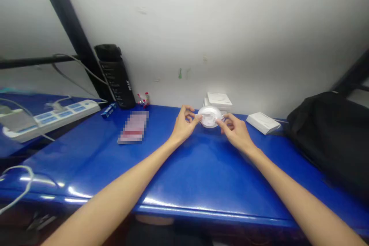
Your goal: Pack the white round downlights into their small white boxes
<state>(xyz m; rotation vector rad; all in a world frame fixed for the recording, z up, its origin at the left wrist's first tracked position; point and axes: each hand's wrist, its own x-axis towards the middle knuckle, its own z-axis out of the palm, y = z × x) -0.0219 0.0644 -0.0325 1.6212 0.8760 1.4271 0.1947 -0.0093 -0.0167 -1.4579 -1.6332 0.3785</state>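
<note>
Both of my hands are raised over the back of the blue table, with a white round object [211, 114] between them. It has a pale rim and a lighter, uneven middle; its exact kind is too blurred to tell. My left hand [185, 123] pinches its left edge between thumb and fingers. On the opposite edge, my right hand [235, 128] grips it with the thumb on the near face. Right behind the round object, a small stack of white boxes [219, 100] stands against the wall, partly hidden by it.
Another white box [263, 123] lies right of my hands, near a black bag [331, 142]. To the left are a black bottle [115, 77], a blue packet [108, 110], a red-and-silver wrapper [143, 100], a blurred-out flat item [134, 127] and a power strip [54, 119] with cables.
</note>
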